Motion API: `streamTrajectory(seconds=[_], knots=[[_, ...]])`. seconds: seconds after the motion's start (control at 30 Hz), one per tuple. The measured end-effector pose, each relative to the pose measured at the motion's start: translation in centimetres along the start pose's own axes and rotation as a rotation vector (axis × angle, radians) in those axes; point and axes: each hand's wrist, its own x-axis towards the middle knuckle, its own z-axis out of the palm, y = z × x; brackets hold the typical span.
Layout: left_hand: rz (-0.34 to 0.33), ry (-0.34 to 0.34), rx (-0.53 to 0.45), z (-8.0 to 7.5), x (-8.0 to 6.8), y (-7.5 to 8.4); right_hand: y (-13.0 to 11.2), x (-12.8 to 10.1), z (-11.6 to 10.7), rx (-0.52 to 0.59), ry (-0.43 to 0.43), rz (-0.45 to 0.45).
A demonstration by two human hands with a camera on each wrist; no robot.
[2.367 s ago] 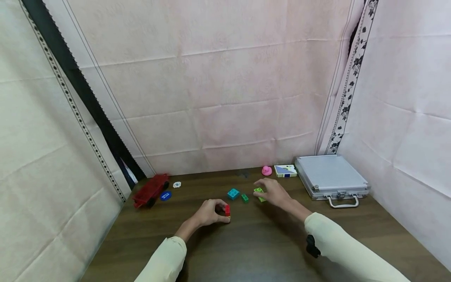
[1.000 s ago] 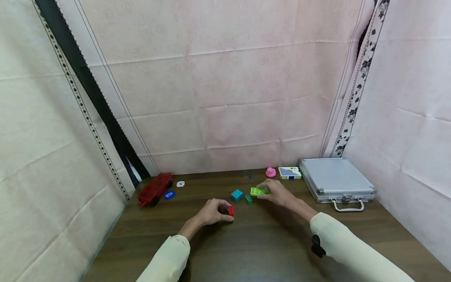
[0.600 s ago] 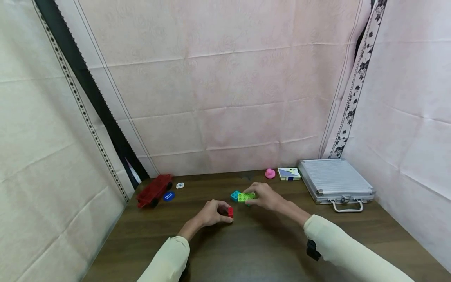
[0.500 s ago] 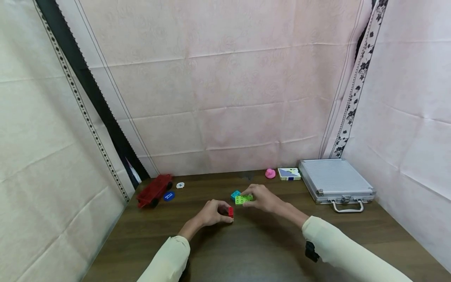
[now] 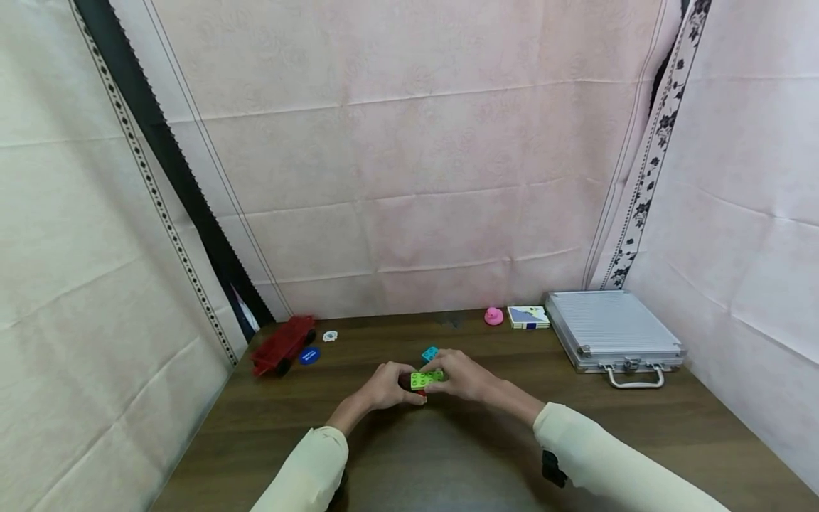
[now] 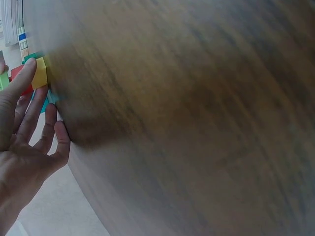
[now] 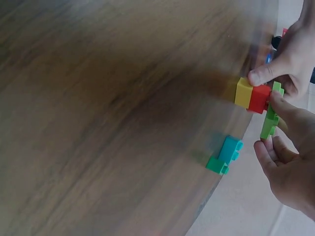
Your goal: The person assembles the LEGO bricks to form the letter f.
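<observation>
A person's left hand (image 5: 387,386) is grasping a short stack of plastic toy bricks, a glossy red block (image 7: 259,100) sitting above a square yellow block (image 7: 243,93), with the thumb pressing near their seam. The right hand (image 5: 467,377) is pinching a flat lime-green studded brick (image 5: 424,380) between thumb and fingers, and is holding it right at the top of the red block; the fingers are hiding whether the two are locking together. Both hands are meeting over the middle of a brown wood-grain table (image 5: 435,462).

Just beyond them, a teal studded brick (image 7: 230,149) is lying beside a small green brick (image 7: 216,165) on the tabletop.

Farther to the left, a red toy car (image 5: 284,346) is standing near a blue oval disc (image 5: 310,355) and a small white scalloped piece (image 5: 330,336). Toward the back right, a rounded pink toy (image 5: 493,316) is sitting beside a flat patterned box (image 5: 528,317), and a silver ridged case (image 5: 614,323) is lying with its handle facing the person. Pale cloth (image 5: 409,142) is hanging behind everything.
</observation>
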Motion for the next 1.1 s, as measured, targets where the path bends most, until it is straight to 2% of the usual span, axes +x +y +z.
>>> streamTrajectory(seconds=[0.27,0.67,1.1], knots=[[0.008,0.004,-0.004,-0.12,0.26,0.32,-0.24,-0.05,0.09,-0.022,0.009,0.022],[-0.001,-0.004,-0.010,-0.30,0.20,0.09,-0.58,0.13,0.22,-0.122,-0.039,0.021],[-0.012,-0.016,-0.019,-0.11,0.22,-0.08,-0.32,-0.37,0.94,-0.156,-0.016,0.031]])
